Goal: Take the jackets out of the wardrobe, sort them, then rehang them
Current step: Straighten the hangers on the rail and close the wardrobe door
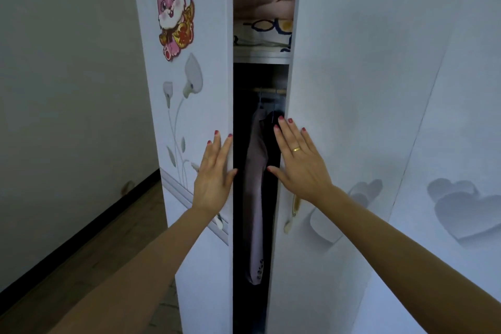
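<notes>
The white wardrobe stands in front of me with its two doors a narrow gap apart. My left hand (215, 171) lies flat with straight fingers on the inner edge of the left door (195, 106). My right hand (298, 163) lies flat on the inner edge of the right door (352, 89), fingers spread. Through the gap a mauve-grey jacket (256, 198) hangs from a rail (271, 90), its sleeve with dark cuff buttons pointing down. A darker garment (272, 144) hangs beside it, mostly hidden.
Folded bedding (264, 3) fills the shelf above the rail. A pink rabbit sticker (173, 8) is on the left door. A gold handle (295, 205) sits on the right door below my wrist. A wall (67, 89) and wooden floor (89, 252) lie to the left.
</notes>
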